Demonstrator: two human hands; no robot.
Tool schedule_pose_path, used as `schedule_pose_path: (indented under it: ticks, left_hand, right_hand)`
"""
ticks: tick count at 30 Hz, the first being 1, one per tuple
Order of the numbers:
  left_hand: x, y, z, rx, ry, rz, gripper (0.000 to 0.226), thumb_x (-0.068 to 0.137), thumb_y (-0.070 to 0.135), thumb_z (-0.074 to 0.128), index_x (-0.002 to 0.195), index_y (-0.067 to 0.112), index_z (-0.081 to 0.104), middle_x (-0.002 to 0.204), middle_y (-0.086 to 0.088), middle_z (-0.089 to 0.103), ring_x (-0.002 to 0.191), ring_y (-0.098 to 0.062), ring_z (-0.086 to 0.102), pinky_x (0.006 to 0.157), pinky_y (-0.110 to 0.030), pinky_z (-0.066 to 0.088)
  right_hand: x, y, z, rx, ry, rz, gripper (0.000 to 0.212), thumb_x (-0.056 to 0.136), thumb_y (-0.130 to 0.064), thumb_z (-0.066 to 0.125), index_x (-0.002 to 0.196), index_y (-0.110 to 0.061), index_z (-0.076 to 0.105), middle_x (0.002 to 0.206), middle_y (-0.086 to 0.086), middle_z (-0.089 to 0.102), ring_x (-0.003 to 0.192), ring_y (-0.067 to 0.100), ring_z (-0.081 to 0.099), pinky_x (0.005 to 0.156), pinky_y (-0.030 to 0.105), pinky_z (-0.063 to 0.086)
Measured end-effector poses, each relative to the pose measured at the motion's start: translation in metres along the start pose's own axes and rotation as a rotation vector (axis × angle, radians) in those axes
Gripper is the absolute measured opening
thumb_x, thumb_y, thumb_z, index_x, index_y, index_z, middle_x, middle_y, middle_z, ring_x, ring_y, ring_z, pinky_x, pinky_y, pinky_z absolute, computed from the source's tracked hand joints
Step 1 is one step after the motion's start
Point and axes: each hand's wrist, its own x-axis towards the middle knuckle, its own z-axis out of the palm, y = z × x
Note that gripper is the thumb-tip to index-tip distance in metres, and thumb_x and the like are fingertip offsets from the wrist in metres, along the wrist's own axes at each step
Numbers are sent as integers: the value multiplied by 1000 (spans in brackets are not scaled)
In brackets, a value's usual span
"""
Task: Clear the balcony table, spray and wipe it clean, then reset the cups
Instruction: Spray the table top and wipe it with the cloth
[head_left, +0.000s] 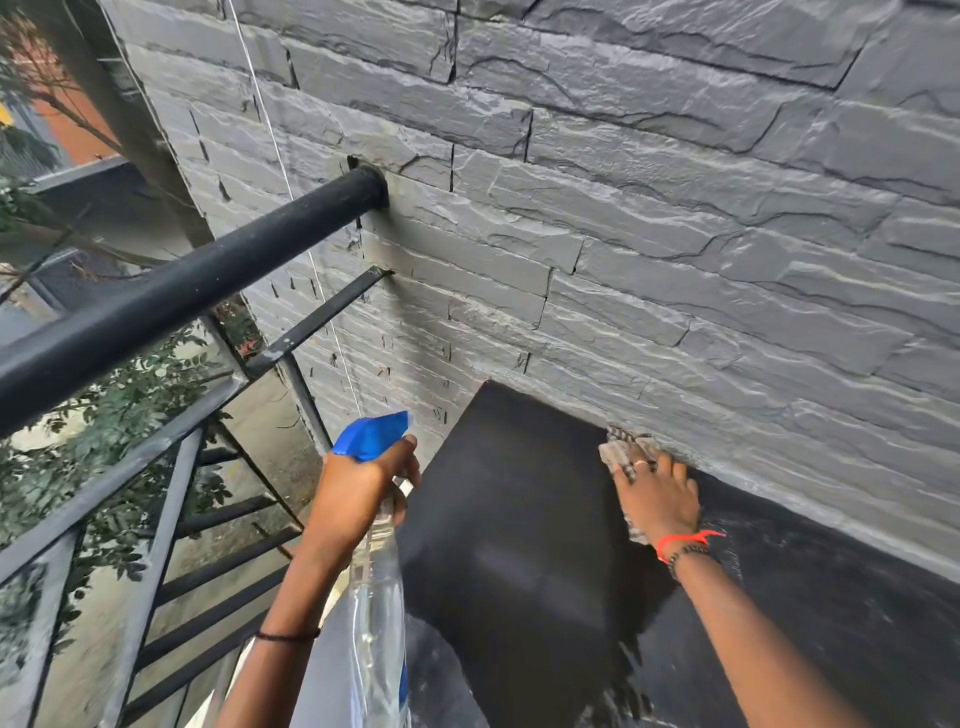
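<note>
Fingers of the left hand (363, 483) were wrapped tight around the neck of a clear spray bottle (376, 597), its blue nozzle (371, 435) just above them. Fingers of the right hand (657, 493) lay flat, pressing a cloth (615, 449) onto the black surface (519, 519) against the grey stone wall (675, 234).

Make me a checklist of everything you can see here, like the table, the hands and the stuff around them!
Surface: black table against the grey stone wall, bare where visible, faintly streaked.
Job's things: clear spray bottle with blue trigger head; grey cloth flat on the table by the wall. No cups seen.
Clutter: nothing seen.
Grippers: left hand grips the spray bottle; right hand presses on the cloth.
Cables: thin white line running down the wall.
Surroundings: black metal railing, foliage beyond.
</note>
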Motion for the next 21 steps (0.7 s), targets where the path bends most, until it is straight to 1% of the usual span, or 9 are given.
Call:
schedule_pose_path:
  ticks: [4,7,10,12,14,16,18,19,21]
  left_hand:
    - [-14,-2,-2,-3,-25,9,17,92,13,57,85,-2,52,61,-5,61,34,-22,42,39,-20,35]
    - [-23,-7,-7,23,-47,0,21,92,13,56,80,-3,53,61,-4,61,35,-22,42,42,-22,37]
    - [-33,-12,-10,60,-43,-17,28,93,14,56,76,-9,55,65,-7,63,34,-20,43,43,-19,38]
    - [-41,-13,-9,77,-40,-25,31,93,14,55,78,-13,55,71,-12,65,32,-17,43,42,-18,38]
    - [-46,-14,-8,89,-40,-23,32,92,12,55,78,-16,55,72,-15,64,31,-15,43,41,-18,38]
    - [-50,-13,-8,93,-40,-20,32,92,11,54,78,-18,54,69,-14,62,31,-15,43,41,-18,38]
    - [-52,-14,-8,67,-45,-18,32,93,11,53,80,-18,53,69,-16,62,32,-16,43,40,-18,37]
    - [-54,-15,-8,58,-48,-19,31,93,12,53,81,-17,53,69,-16,62,32,-16,42,39,-19,37]
    - [-57,-18,-9,53,-52,-26,29,93,12,54,80,-14,54,69,-15,62,32,-17,43,40,-19,37]
  right_hand:
    - [-1,-3,5,53,-19,11,47,96,-44,30,139,-27,40,145,7,37,125,32,38,100,43,34]
    - [5,-26,20,45,-83,-47,59,86,-38,14,138,-34,40,153,2,26,129,32,35,103,49,35]
    - [-13,-63,29,-13,-147,-241,57,85,-30,26,142,-33,34,155,3,21,132,35,31,108,48,30]
    - [-45,-83,32,-43,-149,-402,60,86,-30,17,142,-29,36,155,6,24,136,36,27,113,48,22]
    - [-79,-85,45,-51,-190,-517,66,85,-31,7,140,-24,42,152,6,34,139,36,26,115,47,16]
    - [-121,-67,58,-29,-195,-585,61,89,-31,12,140,-20,42,149,6,38,140,34,28,115,46,16]
    - [-160,-36,57,-40,-175,-657,56,88,-28,20,139,-24,44,151,4,35,141,33,26,114,47,18]
    - [-172,-18,55,-36,-105,-669,54,86,-26,26,135,-26,49,149,4,39,139,33,29,113,44,18]
    - [-178,7,30,2,99,-647,44,77,-19,44,114,-21,68,128,7,61,122,33,45,109,36,15]
